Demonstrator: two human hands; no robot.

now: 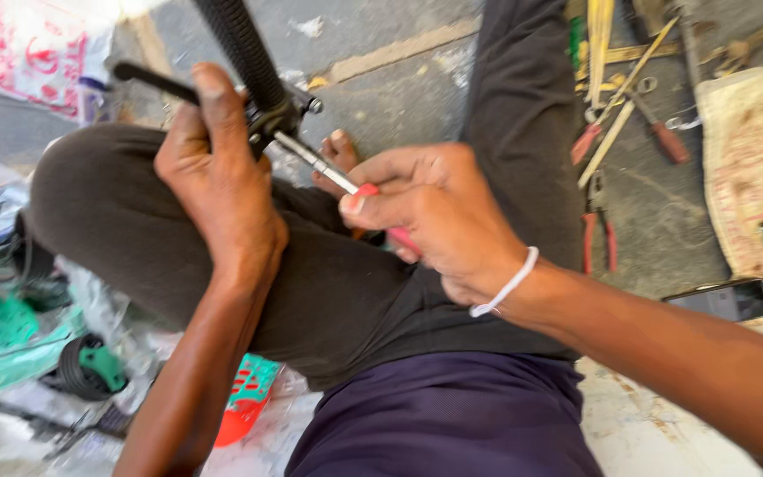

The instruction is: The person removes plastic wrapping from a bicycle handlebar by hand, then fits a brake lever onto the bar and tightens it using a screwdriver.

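At frame centre the screwdriver [373, 208] has a red handle and silver shaft. The spring [238, 44] at the top is black. Trousers [346, 291] are dark grey, the wristband [507, 284] white; pliers [600, 231] at right have red handles.

Floor-level repair workshop: pliers [600, 231], screwdrivers [661, 132] strewn on concrete floor [399, 97], parts scattered.
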